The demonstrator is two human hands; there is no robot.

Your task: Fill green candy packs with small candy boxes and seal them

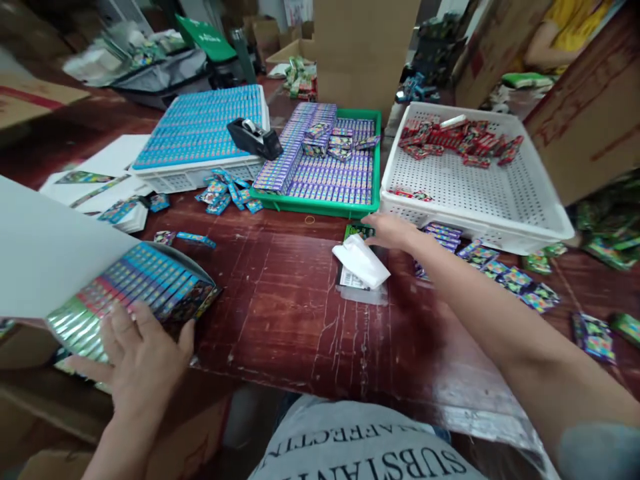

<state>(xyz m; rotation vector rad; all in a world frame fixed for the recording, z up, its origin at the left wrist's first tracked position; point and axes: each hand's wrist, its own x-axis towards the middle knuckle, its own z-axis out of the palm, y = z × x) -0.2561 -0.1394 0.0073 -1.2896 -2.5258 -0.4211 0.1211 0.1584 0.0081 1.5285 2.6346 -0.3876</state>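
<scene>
Lying beneath my spread, empty left hand (143, 353) are small boxes (163, 277). Beside my half-curled right hand (393, 231) lies white paper (361, 261); its grip I cannot tell.

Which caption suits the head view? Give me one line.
Left hand at rows of small printed boxes; right hand beside folded white sheet.

Packing workshop, by the look of it. Worn wooden worktable (280, 300); green tray (320, 208) and white basket (480, 197) with small printed boxes (330, 179) in bulk. Tape dispenser (254, 138) near. Big cardboard sheet (367, 53) behind; person in yellow (573, 30), far right.
</scene>
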